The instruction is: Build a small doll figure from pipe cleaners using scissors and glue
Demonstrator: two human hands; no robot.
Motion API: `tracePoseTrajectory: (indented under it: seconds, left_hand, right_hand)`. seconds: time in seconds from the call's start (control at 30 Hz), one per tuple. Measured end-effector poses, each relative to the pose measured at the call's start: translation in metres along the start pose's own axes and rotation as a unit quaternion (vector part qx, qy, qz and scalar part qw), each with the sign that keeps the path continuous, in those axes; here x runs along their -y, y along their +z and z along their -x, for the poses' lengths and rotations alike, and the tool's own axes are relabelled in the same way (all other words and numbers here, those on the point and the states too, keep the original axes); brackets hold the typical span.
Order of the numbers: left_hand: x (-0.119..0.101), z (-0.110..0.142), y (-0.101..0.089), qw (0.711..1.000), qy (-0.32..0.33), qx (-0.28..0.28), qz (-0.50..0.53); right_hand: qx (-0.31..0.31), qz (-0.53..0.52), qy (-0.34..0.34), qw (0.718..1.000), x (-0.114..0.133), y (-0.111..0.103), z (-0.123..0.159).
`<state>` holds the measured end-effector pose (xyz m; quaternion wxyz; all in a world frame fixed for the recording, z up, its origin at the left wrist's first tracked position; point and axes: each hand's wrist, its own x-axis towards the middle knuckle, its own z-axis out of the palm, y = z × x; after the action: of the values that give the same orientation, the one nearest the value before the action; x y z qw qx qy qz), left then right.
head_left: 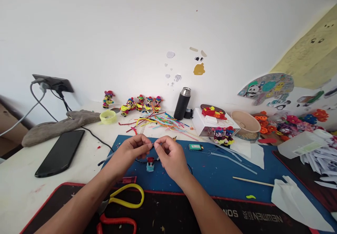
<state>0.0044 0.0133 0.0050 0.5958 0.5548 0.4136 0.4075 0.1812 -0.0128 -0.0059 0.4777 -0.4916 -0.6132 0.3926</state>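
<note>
Craft workspace; scissors (122, 203), pipe cleaners (164, 121), small figurines (149, 104) show it

Black phone (60, 154) beside a gnarled log (60, 128), dark flask (181, 105) near the white wall (118, 33).

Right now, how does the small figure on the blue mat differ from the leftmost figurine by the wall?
The small figure has a light-blue body; the leftmost figurine shows much yellow. The small figure rests on the blue mat; the leftmost figurine stands on the white table near the wall. The leftmost figurine, though farther away, looks taller than the small figure. Both have reddish tops.
</note>
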Motion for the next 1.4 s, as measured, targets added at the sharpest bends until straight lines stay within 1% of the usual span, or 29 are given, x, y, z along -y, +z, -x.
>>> tracePoseTrajectory:
  seconds: [0.1,0.37,0.57,0.93,1.27,1.4]
  left_hand:
    - [0.0010,-0.0004,0.0013,1.000,0.001,-0.004,0.010]
    - [0.0026,0.0001,0.0016,1.000,0.011,-0.002,-0.023]
    - [0.0024,0.0005,0.0032,1.000,0.008,0.001,-0.017]
    - [-0.0044,0.0008,0.0034,0.994,0.045,-0.014,-0.094]
    - [-0.0059,0.0022,0.0048,0.993,0.050,-0.009,-0.102]
    - [-0.0050,0.0027,0.0041,0.990,0.061,-0.014,-0.129]
  right_hand:
    - [0.008,-0.010,0.011,1.000,0.0003,0.0002,-0.0007]
    - [0.005,-0.001,0.007,1.000,0.0005,0.0009,-0.0002]
    - [-0.001,-0.004,0.008,1.000,0.0005,0.0012,-0.0003]
    - [-0.003,-0.014,0.018,1.000,0.0010,0.0009,-0.0006]
    - [0.006,-0.003,0.018,1.000,0.0017,0.0009,0.0002]
    - [0.009,-0.004,0.019,1.000,0.0016,0.0011,0.0001]
